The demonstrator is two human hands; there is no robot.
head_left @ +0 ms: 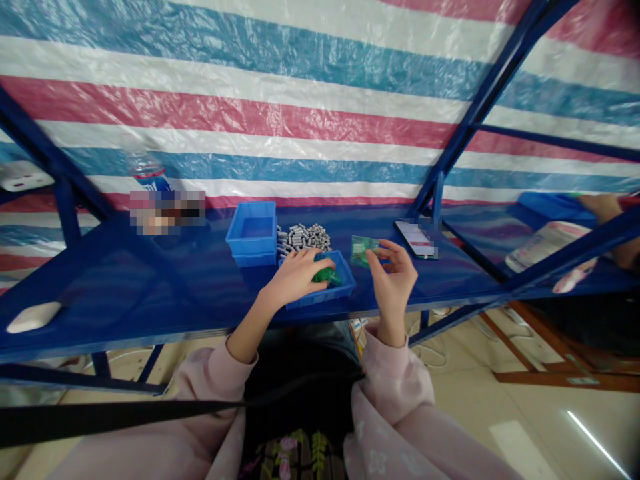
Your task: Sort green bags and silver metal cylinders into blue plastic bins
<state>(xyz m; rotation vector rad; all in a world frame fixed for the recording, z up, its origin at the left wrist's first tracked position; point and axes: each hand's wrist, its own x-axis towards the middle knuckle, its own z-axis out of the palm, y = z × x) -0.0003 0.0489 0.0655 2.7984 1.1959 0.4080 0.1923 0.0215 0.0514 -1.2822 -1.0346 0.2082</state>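
My right hand (395,270) pinches a flat, see-through green plastic piece (364,251) between thumb and fingers, above the table. My left hand (300,275) reaches over the near blue bin (345,288), its thumb and fingers curled around green plastic pieces (326,275). The exact kind of these pieces is too small to make out. Just behind that bin lies a heap of short silvery metal cylinders (305,237). Part of the bin and its contents is hidden under my left hand.
Stacked blue bins (251,233) stand left of the heap. A phone (416,239) lies to the right, a plastic bottle (150,172) stands at back left, and a white object (34,317) rests at far left. Blue frame bars (457,143) slant up at the right. Another person's arm (607,220) shows at far right.
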